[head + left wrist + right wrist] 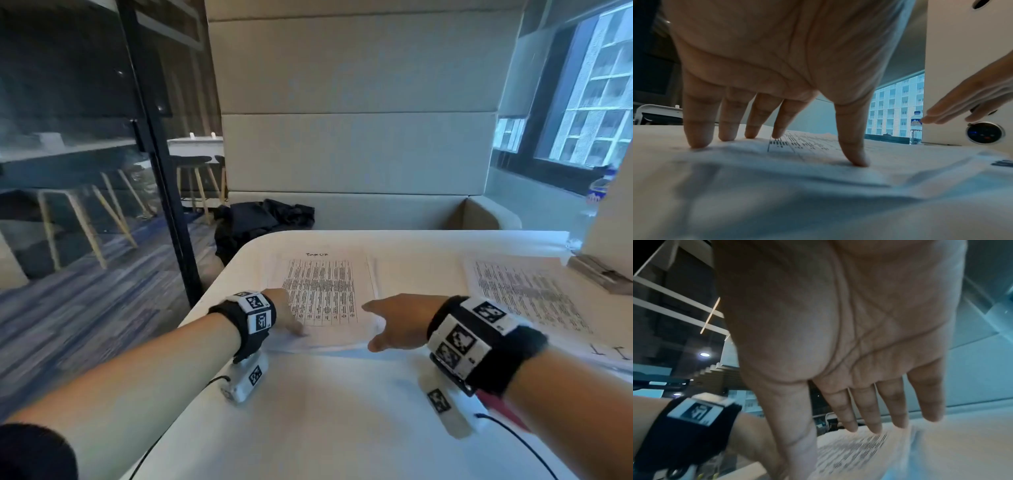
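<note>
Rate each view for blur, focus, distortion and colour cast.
Head view: straight lines bow towards the edges, and the print on the printed sheet is too soft to read. Left wrist view: the left hand is sharp, the near tabletop is soft with a blue cast. Right wrist view: the right hand and wristband are motion-blurred, and the print is streaked.

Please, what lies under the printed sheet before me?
Below the printed sheet, at its near edge, another white sheet shows, lying on the white table. How many there are, and their print, is covered.
</note>
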Tool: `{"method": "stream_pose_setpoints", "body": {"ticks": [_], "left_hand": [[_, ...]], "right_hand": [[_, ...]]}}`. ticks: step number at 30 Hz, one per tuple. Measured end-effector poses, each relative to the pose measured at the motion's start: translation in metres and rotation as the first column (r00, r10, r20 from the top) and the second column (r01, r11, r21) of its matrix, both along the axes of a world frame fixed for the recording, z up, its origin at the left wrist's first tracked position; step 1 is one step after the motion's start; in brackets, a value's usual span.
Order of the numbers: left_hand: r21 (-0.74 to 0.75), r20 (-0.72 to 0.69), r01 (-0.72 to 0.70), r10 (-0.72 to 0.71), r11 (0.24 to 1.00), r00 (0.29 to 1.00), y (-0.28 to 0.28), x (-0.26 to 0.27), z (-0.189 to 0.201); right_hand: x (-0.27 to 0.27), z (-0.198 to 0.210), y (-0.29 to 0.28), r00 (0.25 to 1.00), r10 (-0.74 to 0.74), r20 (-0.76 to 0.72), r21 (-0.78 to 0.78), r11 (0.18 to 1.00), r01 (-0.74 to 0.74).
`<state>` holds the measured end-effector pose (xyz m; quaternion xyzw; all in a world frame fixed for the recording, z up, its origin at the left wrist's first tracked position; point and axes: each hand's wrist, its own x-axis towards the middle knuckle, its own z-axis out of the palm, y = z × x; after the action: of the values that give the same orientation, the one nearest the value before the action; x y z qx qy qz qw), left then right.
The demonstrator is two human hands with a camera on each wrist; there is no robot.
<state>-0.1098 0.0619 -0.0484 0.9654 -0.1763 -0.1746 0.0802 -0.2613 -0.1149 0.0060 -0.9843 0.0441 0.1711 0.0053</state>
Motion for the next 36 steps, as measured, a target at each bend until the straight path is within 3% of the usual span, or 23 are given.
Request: {"method": "stream_pose_setpoints", "body": {"ticks": [6, 11, 17, 19, 23, 27, 31, 36], "left_hand": [[-0.025, -0.051, -0.031, 0.03, 0.999, 0.998, 0.005, 0.005, 0.004], [-0.229, -0.086, -0.196, 0.181, 0.954, 0.98, 0.007, 0.018, 0.01], [-0.327, -0.144, -0.324, 0.292, 0.888, 0.946, 0.009, 0.025, 0.013], [-0.39, -0.114, -0.279, 0.255, 0.878, 0.96, 0.005, 0.022, 0.011], [-0.456, 0.074, -0.136, 0.19, 0.88, 0.979, 0.0, 0.017, 0.011], [-0.618, 0.083, 0.0, 0.065, 0.786, 0.994, 0.0, 0.013, 0.013], [-0.65, 0.152, 0.009, 0.118, 0.76, 0.981, 0.003, 0.013, 0.012], [-0.626, 0.247, 0.012, 0.184, 0.78, 0.952, 0.011, 0.016, 0.014]], "right_hand": [[0.026, -0.03, 0.033, 0.977, 0.098, -0.188, -0.114, 0.986, -0.121], [0.028, -0.033, 0.03, 0.978, 0.091, -0.186, -0.139, 0.983, -0.118], [0.028, -0.036, 0.028, 0.976, 0.118, -0.183, -0.165, 0.975, -0.149], [0.027, -0.035, 0.028, 0.975, 0.128, -0.182, -0.158, 0.975, -0.157], [0.026, -0.035, 0.027, 0.976, 0.136, -0.173, -0.143, 0.976, -0.161], [0.024, -0.038, 0.027, 0.978, 0.14, -0.155, -0.134, 0.978, -0.161], [0.025, -0.043, 0.027, 0.976, 0.162, -0.148, -0.139, 0.973, -0.183], [0.025, -0.039, 0.026, 0.978, 0.149, -0.146, -0.147, 0.974, -0.17]]}}
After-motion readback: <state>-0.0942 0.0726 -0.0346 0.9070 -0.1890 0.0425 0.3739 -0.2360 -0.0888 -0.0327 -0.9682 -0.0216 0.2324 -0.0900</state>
